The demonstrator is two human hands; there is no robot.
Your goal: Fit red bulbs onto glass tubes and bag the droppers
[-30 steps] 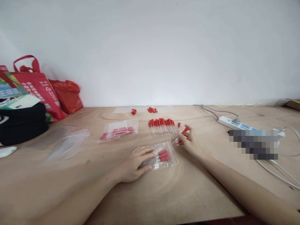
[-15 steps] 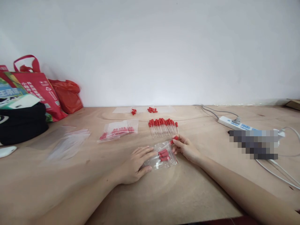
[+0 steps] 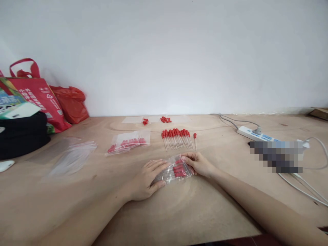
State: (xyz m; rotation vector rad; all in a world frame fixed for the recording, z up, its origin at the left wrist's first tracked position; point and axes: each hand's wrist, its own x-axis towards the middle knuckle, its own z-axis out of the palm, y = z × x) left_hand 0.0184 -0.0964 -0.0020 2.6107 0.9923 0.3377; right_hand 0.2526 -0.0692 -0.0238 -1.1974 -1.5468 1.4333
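A clear zip bag (image 3: pixel 167 177) lies in front of me with several red-bulbed droppers (image 3: pixel 178 169) inside, their bulbs toward the right end. My left hand (image 3: pixel 153 179) rests on the bag's left part, fingers stretched out and thumb apart. At the right end, my right hand (image 3: pixel 196 163) is closed, pinching the bag's edge between thumb and fingers; its lower fingers are partly hidden. Beyond the bag, a row of droppers (image 3: pixel 176 138) with red bulbs and clear stems lies side by side. One single dropper (image 3: pixel 195 140) sits a little apart at the row's right.
Filled zip bags (image 3: pixel 129 141) lie left of the row, with flat clear bags (image 3: pixel 74 157) farther left. Loose red bulbs (image 3: pixel 166 119) sit near the wall. At right are a power strip (image 3: pixel 261 136) and cables; at left, a red shopping bag (image 3: pixel 42 99) and a black item (image 3: pixel 24 135).
The dropper my right hand held at the bag's mouth is now inside the bag. My right hand has shifted slightly left and down onto the bag's edge. The left hand stays put.
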